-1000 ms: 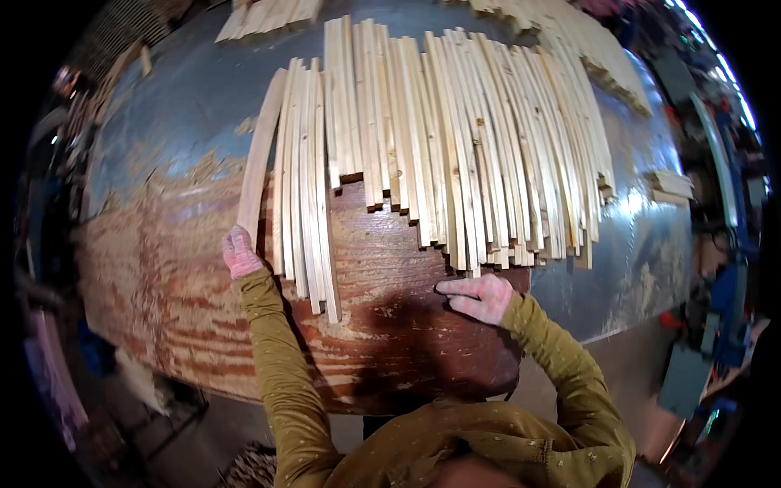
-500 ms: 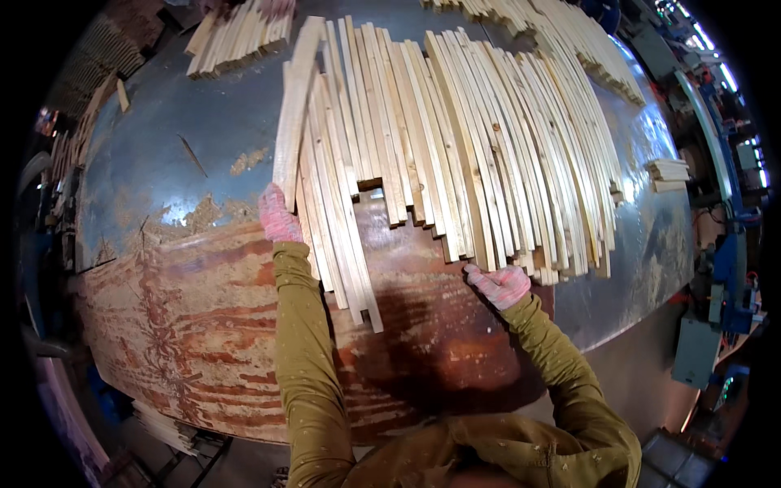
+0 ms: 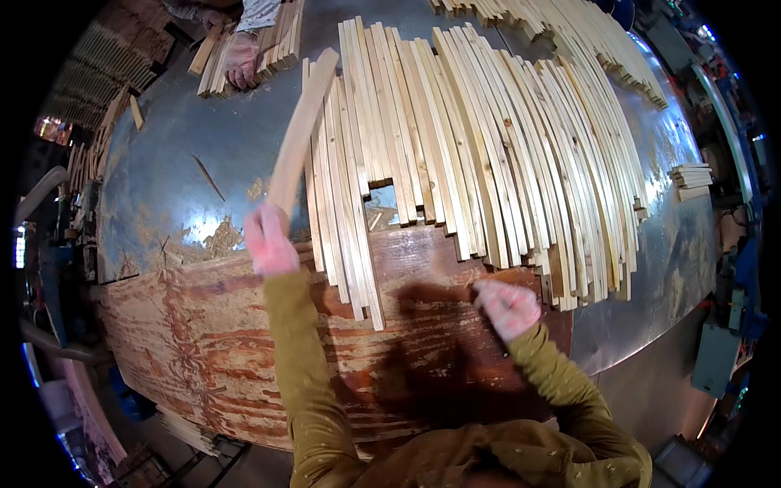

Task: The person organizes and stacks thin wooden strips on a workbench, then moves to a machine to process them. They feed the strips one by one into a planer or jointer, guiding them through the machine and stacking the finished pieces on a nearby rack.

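My left hand (image 3: pixel 270 238), in a pinkish glove, is closed on the lower end of a pale wooden slat (image 3: pixel 301 134), which slants up and away at the left of the spread slats. A wide row of similar wooden slats (image 3: pixel 464 146) lies side by side on the table, their near ends uneven. Just short of those ends, my gloved right hand (image 3: pixel 509 309) hovers over the brown board, fingers curled together, with nothing visible in it. Motion blurs both hands slightly.
A brown, worn board (image 3: pixel 220 350) covers the table's near part; grey metal (image 3: pixel 163 179) shows beyond, with sawdust (image 3: pixel 224 238) on it. At the far left a co-worker's gloved hand (image 3: pixel 242 61) rests on a slat bundle (image 3: pixel 281 41). Short wood pieces (image 3: pixel 691 180) are stacked at right.
My left hand has moved slightly left and nearer with its slat, lifting it off the others. My right hand has drawn back from the slat ends. A co-worker's hand has come over the far-left bundle.
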A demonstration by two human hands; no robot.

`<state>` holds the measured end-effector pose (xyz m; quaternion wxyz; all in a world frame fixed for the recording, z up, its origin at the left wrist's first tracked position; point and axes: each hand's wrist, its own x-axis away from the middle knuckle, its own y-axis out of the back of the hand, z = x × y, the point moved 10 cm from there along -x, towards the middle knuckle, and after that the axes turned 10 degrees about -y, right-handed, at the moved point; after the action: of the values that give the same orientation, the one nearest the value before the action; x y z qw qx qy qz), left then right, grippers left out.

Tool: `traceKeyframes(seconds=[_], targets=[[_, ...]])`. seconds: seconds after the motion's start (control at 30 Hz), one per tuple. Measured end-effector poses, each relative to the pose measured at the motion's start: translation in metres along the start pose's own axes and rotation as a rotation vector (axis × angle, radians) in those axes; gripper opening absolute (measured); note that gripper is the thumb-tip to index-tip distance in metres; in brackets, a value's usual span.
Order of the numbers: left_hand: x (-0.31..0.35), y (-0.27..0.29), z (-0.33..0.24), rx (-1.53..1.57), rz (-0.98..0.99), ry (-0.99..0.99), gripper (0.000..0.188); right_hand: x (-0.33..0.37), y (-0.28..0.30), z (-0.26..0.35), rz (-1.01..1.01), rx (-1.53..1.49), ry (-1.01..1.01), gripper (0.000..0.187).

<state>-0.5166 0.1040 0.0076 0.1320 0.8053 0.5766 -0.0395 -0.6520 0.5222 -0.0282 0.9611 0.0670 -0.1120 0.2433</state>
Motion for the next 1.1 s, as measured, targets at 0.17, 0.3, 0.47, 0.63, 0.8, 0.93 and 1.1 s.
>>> traceKeyframes(seconds=[0.17,0.3,0.47,0.63,0.8,0.93,1.1], targets=[[0.167,0.004,-0.048,-0.024,0.106,-0.224,0.027,-0.029,-0.121,0.106,0.362,0.402,0.094,0.052],[0.242,-0.004,-0.023,0.154,0.053,-0.002,0.033,-0.171,-0.112,0.136,0.068,-0.104,0.047,0.045],[0.29,-0.141,0.016,0.916,0.499,0.776,0.014,-0.34,-0.128,0.18,-0.109,0.745,0.244,0.053],[0.239,-0.196,0.016,1.931,0.322,0.525,0.044,-0.375,-0.191,0.134,0.216,1.641,0.079,0.083],[0.236,-0.174,0.064,1.37,-0.213,0.991,0.038,-0.29,-0.212,0.102,0.486,1.842,0.33,0.113],[0.214,-0.176,0.054,1.28,-0.071,0.599,0.032,-0.208,-0.2,0.073,0.602,1.903,0.464,0.124],[0.219,-0.181,0.072,1.313,-0.193,0.56,0.028,-0.192,-0.194,0.071,0.576,1.884,0.364,0.119]])
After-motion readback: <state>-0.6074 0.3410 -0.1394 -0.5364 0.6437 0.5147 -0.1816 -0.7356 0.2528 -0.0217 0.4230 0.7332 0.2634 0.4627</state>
